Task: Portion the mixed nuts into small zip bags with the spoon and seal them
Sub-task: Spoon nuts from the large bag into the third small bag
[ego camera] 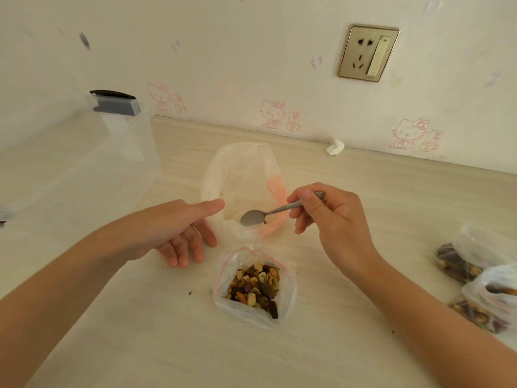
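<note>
The right hand (333, 217) pinches the thin metal spoon (268, 214) by its handle, the dull bowl hanging inside the mouth of a crinkled, cloudy plastic bag (240, 175). Across from it, the left hand (181, 231) lies loose with fingers apart, its thumb at that bag's rim. Just nearer than both hands, a small clear zip bag (285, 301) sits unsealed with mixed nuts (254, 287) inside. Filled bags (481, 275) lie beyond the right wrist on the pale wood-grain table (140, 331).

One head-worn wide-angle view, forward and down, close over the table (140, 345), toward the wall (251, 51).
</note>
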`<state>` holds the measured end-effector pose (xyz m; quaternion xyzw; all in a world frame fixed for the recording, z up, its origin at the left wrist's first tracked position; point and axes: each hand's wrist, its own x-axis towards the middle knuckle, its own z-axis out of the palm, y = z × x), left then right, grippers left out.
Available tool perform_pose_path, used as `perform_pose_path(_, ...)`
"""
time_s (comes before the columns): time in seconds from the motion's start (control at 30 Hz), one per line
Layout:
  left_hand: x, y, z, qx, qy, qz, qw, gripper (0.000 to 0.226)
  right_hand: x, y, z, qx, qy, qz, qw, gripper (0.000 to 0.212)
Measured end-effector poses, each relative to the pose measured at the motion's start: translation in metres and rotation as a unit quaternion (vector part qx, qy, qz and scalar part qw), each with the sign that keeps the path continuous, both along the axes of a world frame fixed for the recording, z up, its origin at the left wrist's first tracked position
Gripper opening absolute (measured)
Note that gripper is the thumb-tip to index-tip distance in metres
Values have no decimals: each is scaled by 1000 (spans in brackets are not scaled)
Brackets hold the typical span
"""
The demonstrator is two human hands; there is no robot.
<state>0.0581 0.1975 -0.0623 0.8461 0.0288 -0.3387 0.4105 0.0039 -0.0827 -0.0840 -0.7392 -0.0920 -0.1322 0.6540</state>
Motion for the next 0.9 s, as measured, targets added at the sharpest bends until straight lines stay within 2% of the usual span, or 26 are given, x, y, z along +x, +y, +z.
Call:
perform_pose_path(0.23,-2,-15,-17,-66,-126,65,988,28,-2,3,-6,-71,9,62,995,22)
perform_pose_path(0.37,0,-18,-20,-89,-206,75,972,16,-1,2,-3,-36,-32,11,999,22)
perform_pose_path(0.5,-2,-20,-17,-127,-223,49,965,30,1,0,-4,-15,-36,-23,999,22)
perform_pose_path(0.63,0,-24,-18,-163,-235,50,957,20,0,3,-6,-75,-20,-32,996,22)
perform_pose_path(0.73,1,-27,-18,-193,-235,46,952,36,3,1,-6,-109,-13,-60,992,22)
perform_pose_path(0.9,1,-30,-21,-220,-244,96,940,30,7,-4,-6,-113,-7,-94,989,22)
